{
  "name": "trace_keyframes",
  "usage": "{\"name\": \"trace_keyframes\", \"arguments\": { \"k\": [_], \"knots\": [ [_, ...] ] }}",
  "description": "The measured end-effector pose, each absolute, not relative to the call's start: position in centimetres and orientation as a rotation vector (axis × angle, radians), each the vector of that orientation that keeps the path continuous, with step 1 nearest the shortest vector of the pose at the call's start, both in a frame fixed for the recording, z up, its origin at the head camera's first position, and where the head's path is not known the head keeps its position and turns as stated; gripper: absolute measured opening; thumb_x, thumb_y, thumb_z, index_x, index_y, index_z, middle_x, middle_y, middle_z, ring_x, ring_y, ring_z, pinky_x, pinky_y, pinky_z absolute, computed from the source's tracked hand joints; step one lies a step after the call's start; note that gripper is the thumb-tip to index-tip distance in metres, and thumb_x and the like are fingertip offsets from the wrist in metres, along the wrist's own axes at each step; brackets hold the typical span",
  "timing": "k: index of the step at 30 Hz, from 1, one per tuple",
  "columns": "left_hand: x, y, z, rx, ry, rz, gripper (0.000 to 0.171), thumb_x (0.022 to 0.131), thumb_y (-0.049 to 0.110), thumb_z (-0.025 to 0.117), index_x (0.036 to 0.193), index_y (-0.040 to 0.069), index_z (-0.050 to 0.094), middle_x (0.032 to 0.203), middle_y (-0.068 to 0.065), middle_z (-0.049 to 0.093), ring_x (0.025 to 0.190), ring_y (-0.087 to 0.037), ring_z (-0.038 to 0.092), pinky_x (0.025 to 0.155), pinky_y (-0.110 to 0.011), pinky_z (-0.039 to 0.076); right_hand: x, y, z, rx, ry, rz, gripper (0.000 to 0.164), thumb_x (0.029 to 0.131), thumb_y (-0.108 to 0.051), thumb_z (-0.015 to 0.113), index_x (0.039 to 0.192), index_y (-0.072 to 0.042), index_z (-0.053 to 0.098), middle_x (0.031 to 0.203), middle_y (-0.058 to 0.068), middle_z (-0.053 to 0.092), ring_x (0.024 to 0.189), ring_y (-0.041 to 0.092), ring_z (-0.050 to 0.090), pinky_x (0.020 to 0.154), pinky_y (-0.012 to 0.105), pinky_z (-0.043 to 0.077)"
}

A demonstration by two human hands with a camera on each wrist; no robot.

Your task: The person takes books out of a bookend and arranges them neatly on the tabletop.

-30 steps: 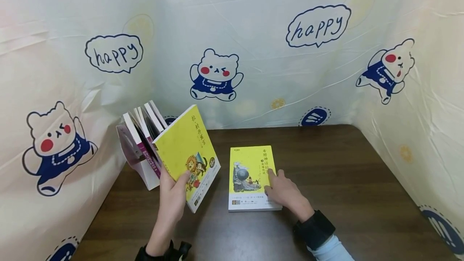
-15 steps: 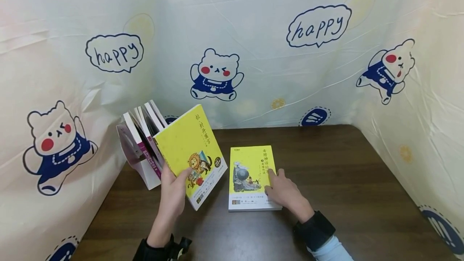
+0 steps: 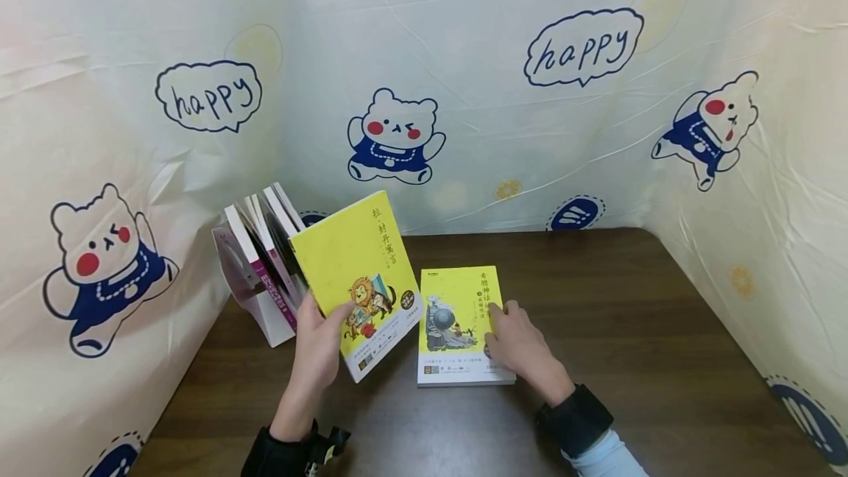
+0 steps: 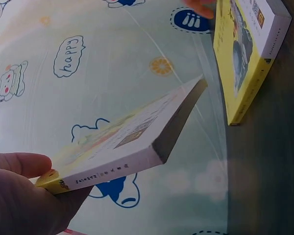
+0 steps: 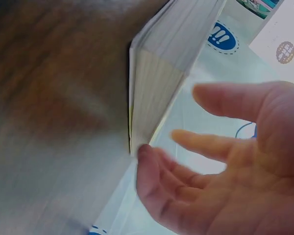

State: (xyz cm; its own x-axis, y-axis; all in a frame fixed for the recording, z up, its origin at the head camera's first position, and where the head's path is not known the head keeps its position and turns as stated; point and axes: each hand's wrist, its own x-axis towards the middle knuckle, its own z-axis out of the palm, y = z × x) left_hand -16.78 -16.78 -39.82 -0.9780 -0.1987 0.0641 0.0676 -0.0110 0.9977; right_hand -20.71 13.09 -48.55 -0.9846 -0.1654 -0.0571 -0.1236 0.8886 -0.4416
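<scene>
Left hand (image 3: 319, 348) grips lion-cover book (image 3: 361, 271) by spine (image 4: 108, 171), likely light, stiffish, surest there; right hand (image 3: 523, 341), loose-fingered, touches flat book (image 3: 453, 319).

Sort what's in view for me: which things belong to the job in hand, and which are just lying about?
In the job:
Left hand, gripping the lion-cover book
Right hand, at the right edge of the flat-lying yellow book

Apparently just about:
Holder with leaning books, held by neither hand
Table
Printed backdrop
</scene>
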Motion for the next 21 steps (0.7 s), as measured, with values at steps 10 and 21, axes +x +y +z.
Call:
{"name": "trace_keyframes", "arguments": {
  "k": [10,21],
  "knots": [
    [-17.4,-16.9,-40.0,0.084,-2.076,-2.167,0.052,0.104,-0.006,0.048,0.154,0.006,0.042,0.143,-0.025,0.059,0.109,-0.018,0.072,0.085,-0.029,0.062,-21.3,11.4,-46.8,-0.289,2.966,-1.16,0.054,0.1,-0.018,0.067,0.151,-0.009,0.051,0.133,0.019,0.068,0.105,0.029,0.066,0.084,0.05,0.061],
    [-18.1,-17.1,-40.0,0.024,-2.07,-2.241,0.055,0.104,-0.005,0.048,0.156,0.008,0.038,0.144,-0.026,0.056,0.108,-0.018,0.072,0.086,-0.031,0.063,-22.0,8.9,-45.1,-0.51,2.946,-1.363,0.062,0.103,-0.025,0.062,0.16,-0.014,0.038,0.138,0.017,0.064,0.109,0.029,0.066,0.077,0.045,0.059]
  ]
}}
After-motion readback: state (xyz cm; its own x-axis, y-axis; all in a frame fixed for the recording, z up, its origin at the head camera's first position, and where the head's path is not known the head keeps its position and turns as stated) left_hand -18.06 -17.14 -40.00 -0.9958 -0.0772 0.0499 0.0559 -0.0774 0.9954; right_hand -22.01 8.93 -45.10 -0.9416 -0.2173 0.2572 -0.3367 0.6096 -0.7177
